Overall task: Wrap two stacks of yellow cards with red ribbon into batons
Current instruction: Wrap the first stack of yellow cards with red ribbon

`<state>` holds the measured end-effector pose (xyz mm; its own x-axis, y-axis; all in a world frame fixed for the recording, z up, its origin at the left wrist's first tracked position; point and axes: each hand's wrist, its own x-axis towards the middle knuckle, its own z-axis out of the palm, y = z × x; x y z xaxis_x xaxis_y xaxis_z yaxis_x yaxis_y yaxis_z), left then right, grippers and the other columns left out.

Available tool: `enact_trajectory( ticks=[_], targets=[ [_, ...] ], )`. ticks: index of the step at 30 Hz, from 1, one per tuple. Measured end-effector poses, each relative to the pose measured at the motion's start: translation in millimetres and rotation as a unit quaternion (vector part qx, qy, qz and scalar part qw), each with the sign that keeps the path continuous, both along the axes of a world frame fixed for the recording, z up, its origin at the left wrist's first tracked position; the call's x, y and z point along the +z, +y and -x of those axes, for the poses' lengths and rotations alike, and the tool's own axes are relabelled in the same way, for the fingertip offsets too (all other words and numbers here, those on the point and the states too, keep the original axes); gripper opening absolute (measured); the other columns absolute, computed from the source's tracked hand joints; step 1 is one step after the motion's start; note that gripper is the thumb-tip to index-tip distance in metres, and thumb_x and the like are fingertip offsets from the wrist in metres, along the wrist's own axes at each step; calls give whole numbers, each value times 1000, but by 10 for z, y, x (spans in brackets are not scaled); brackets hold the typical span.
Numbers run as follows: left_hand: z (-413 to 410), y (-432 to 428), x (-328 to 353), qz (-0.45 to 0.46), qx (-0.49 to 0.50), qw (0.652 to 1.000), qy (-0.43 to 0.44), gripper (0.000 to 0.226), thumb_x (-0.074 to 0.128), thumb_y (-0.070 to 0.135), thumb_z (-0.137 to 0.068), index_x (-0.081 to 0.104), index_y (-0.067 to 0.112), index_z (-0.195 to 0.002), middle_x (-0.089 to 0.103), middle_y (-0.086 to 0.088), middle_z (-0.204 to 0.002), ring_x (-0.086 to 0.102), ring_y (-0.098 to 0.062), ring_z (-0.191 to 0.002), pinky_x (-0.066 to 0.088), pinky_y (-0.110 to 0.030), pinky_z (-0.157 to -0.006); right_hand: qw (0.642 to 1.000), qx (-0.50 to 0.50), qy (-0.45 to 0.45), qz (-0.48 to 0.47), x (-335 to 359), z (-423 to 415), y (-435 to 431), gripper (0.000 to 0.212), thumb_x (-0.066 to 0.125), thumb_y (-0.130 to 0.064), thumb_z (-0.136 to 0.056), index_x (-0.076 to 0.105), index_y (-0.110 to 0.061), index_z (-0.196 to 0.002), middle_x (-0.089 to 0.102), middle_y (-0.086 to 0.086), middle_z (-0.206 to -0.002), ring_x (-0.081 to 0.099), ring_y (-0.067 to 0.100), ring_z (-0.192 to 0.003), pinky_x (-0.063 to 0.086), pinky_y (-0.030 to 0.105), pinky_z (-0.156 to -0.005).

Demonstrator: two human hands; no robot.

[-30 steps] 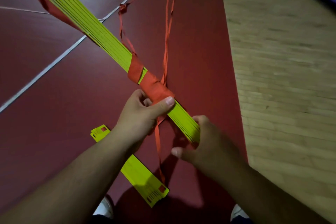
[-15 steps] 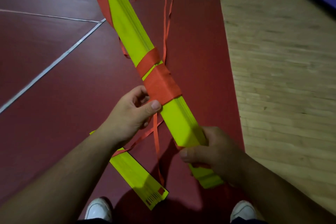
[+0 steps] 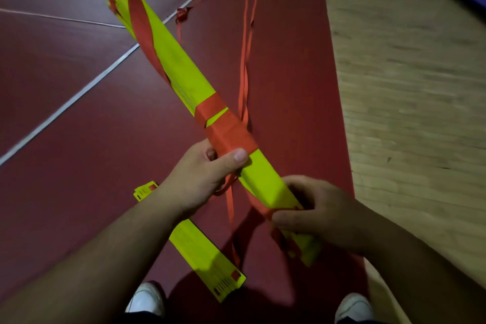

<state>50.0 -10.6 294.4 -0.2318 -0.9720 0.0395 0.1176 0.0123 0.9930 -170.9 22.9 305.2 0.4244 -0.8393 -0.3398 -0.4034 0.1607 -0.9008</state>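
Partly hiding the card stack (image 3: 184,68), left grip (image 3: 207,179) clasps its ribbon band (image 3: 231,134); right grip (image 3: 323,216) apparently pinches loose ribbon (image 3: 259,206) against it.

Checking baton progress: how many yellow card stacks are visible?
2. The held stack is gripped by the left hand and right hand; the other stack lies on the floor, partly under the left forearm.

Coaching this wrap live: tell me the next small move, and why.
Probably the right hand should carry its ribbon round the stack of yellow cards for another turn beside the red band. The left hand pins that band with its thumb, and bare yellow shows between the hands.
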Motion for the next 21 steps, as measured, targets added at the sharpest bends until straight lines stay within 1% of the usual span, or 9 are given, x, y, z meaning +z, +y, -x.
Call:
enact_trajectory(
  ticks=[4, 7, 9, 12, 14, 16, 18, 19, 21],
  targets=[
    [164, 32, 40, 23, 68, 997, -25, 17, 63, 16, -89, 53, 16, -76, 50, 18, -44, 44, 7, -38, 32, -5, -42, 961, -69, 217, 156, -57, -212, 107, 74, 86, -56, -57, 44, -48, -117, 59, -26, -95, 59, -7, -85, 45, 21, -72],
    [194, 26, 21, 40, 58, 997, -26, 23, 69, 27, -90, 52, 17, -78, 50, 18, -44, 44, 7, -39, 32, -5, -43, 928, -142, 280, 201, -96, -297, 119, 43, 78, -47, -68, 50, -31, -98, 57, -14, -83, 62, 14, -87, 41, 28, -66],
    [147, 7, 18, 54, 24, 998, -22, 22, 69, 30, -91, 55, 16, -82, 56, 18, -54, 47, 7, -44, 36, -6, -47, 941, -150, 231, 197, -147, -260, 87, 35, 73, -43, -63, 54, -25, -86, 61, -8, -74, 62, 10, -74, 45, 29, -60],
    [106, 1, 39, 44, -33, 998, 31, 9, 64, 7, -86, 58, 14, -86, 63, 17, -61, 53, 8, -49, 41, -5, -50, 969, -141, 129, 157, -144, -215, 90, 30, 69, -39, -55, 59, -24, -78, 63, -15, -67, 53, 1, -55, 41, 19, -53],
    [55, -28, 29, 37, -76, 994, 69, 6, 69, 18, -82, 68, 20, -87, 63, 14, -66, 49, 6, -47, 40, -10, -46, 984, -124, 53, 120, -143, -231, 115, 26, 70, -32, -56, 61, -22, -78, 61, -16, -62, 49, -3, -53, 41, 17, -54],
    [-17, -81, -46, 27, -125, 989, 72, 35, 81, 49, -74, 70, 29, -102, 66, 0, -87, 40, 2, -45, 29, -18, -43, 991, -105, -32, 72, -164, -242, 142, 27, 73, -29, -56, 65, -24, -81, 63, -13, -65, 53, 1, -61, 47, 23, -61],
    [-44, -78, -73, -12, -147, 986, 81, 70, 83, 58, -67, 61, 26, -125, 67, -10, -119, 38, 2, -44, 21, -23, -44, 992, -91, -84, 35, -210, -259, 190, 28, 76, -27, -56, 70, -32, -83, 68, -8, -73, 58, 7, -70, 51, 28, -65],
    [-54, -70, -83, -23, -152, 984, 88, 78, 84, 58, -66, 56, 24, -130, 68, -9, -124, 40, 3, -43, 22, -22, -44, 991, -88, -103, 15, -219, -272, 211, 27, 76, -22, -58, 72, -28, -83, 69, -5, -75, 60, 9, -71, 52, 29, -65],
    [-54, -61, -72, -15, -141, 986, 84, 79, 85, 59, -63, 56, 17, -122, 74, -2, -103, 41, 2, -41, 26, -16, -42, 988, -70, -134, -32, -204, -273, 227, 26, 75, -14, -63, 69, -18, -88, 68, 0, -78, 62, 14, -68, 54, 29, -62]
  ],
)
